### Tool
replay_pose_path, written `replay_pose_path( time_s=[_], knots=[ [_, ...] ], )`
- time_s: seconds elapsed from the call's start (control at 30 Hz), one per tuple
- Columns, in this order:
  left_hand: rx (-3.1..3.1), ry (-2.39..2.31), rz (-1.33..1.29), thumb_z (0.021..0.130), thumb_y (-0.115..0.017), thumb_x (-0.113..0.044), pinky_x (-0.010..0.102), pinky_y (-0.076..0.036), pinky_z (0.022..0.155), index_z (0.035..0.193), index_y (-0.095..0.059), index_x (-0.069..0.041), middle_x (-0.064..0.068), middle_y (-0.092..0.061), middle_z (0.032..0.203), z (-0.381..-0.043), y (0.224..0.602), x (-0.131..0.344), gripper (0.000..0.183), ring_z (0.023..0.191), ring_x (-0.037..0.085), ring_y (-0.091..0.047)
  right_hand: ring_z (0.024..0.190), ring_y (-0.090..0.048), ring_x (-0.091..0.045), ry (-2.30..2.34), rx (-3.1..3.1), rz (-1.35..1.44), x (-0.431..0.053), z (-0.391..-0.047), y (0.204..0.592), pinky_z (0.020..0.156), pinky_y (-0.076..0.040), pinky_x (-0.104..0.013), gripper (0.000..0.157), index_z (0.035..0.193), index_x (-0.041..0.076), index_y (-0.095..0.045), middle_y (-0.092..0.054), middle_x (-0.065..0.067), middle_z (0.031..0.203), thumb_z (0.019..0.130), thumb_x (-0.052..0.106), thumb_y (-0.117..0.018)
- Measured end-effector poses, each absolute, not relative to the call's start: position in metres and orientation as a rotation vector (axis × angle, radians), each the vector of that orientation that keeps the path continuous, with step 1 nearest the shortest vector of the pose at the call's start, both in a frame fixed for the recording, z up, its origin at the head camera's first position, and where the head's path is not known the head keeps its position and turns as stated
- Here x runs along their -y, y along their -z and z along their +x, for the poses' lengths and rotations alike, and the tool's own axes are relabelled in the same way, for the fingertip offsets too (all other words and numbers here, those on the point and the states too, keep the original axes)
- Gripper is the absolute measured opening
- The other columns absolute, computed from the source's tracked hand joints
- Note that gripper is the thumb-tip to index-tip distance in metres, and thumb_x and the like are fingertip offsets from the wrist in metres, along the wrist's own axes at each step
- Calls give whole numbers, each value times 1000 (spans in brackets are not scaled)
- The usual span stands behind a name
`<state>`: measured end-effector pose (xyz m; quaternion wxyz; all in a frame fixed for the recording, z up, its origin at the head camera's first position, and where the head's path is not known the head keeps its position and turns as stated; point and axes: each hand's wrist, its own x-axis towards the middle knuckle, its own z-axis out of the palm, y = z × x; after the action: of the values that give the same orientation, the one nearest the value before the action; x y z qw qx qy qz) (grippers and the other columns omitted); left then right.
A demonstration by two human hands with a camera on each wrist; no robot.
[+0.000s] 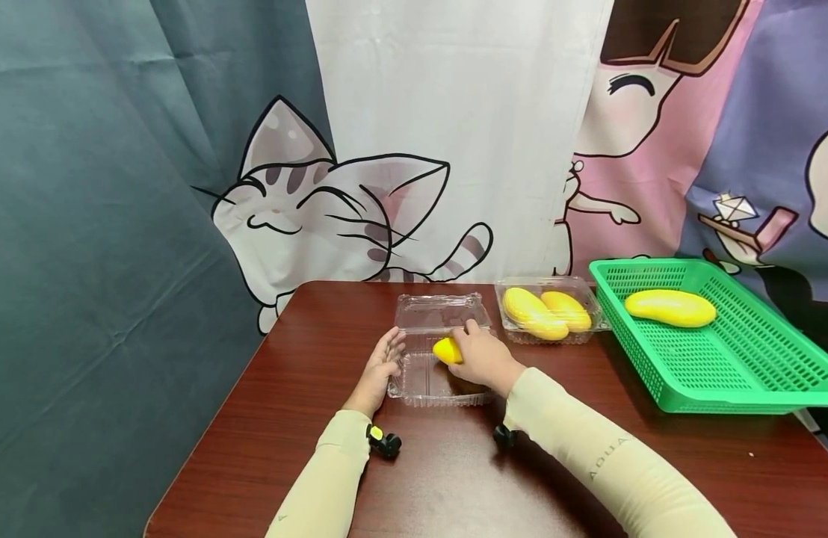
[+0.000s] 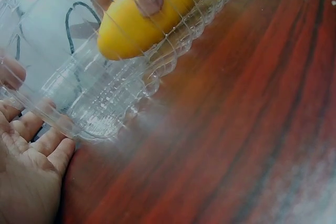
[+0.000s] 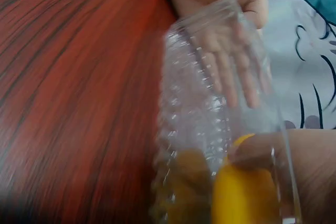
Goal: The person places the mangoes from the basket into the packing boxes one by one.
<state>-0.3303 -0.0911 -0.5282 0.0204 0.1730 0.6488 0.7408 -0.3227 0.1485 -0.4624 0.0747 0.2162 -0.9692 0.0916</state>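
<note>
— Two pale sleeves [image 1: 589, 456] come nearest the camera, over a brown table [image 1: 286, 418]. What do the hands do?

— The right hand [image 1: 484, 357] has its fingers and thumb closed round a yellow fruit [image 1: 446, 351], which sits within the walls of a clear box [image 1: 414, 381] or just over it. I can't tell whether it touches the bottom.

— And the left hand [image 1: 377, 370]?

— Its fingers are straight and spread a little, along the box's left side. It grips nothing; whether it presses the plastic or only lies just beside it, I can't say. My guess is that it steadies the box, which looks thin and light.

— Why is the lid [image 1: 444, 312] tipped to the far side?

— Probably so that the near side stays free for both wrists.

— What stands to the right?

— A second box [image 1: 592, 329] with yellow fruits [image 1: 535, 314] inside, then a green basket [image 1: 743, 381] holding one long fruit [image 1: 669, 308]. Both seem placed within easy reach of the right arm.
</note>
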Motion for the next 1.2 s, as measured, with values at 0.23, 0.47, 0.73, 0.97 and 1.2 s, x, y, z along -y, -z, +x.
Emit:
replay_pose_path(
  time_s=[0.23, 0.47, 0.73, 0.97, 1.2],
  knots=[
    [-1987, -2341, 546, 70, -35, 18, 57, -16, 120, 156, -20, 6, 33, -29, 157, -331, 528, 93, 88, 146, 49, -25, 98, -60, -29, -155, 2727, 903, -180, -336, 444, 86, -53, -48, 73, 140, 7, -55, -58, -13, 120, 89, 58, -67],
    [-2000, -2335, 522, 72, -35, 19, 57, -18, 119, 156, -21, 6, 33, -31, 156, -332, 529, 97, 86, 146, 47, -27, 109, -61, -38, -306, 2718, 722, -251, -357, 396, 92, -50, -58, 55, 133, 6, -58, -60, -18, 127, 93, 42, -68],
    [-1997, -2354, 503, 72, -35, 18, 57, -18, 120, 156, -23, 5, 32, -31, 156, -334, 530, 98, 86, 146, 46, -27, 98, -64, -36, -359, 2791, 429, -351, -378, 354, 78, -51, -57, 38, 121, 6, -64, -67, -18, 112, 100, 37, -57],
    [-2015, -2324, 521, 70, -34, 16, 57, -16, 120, 156, -22, 5, 34, -30, 156, -334, 529, 94, 87, 146, 47, -26, 92, -63, -34, -344, 2926, 279, -437, -377, 351, 75, -49, -56, 38, 119, 6, -63, -68, -18, 109, 101, 36, -49],
    [-2030, -2297, 509, 72, -35, 18, 58, -18, 119, 155, -24, 5, 33, -32, 155, -332, 532, 96, 85, 146, 46, -28, 92, -60, -46, -327, 3086, 133, -510, -378, 369, 70, -48, -58, 46, 122, -1, -60, -62, -30, 114, 98, 37, -52]
  ],
)
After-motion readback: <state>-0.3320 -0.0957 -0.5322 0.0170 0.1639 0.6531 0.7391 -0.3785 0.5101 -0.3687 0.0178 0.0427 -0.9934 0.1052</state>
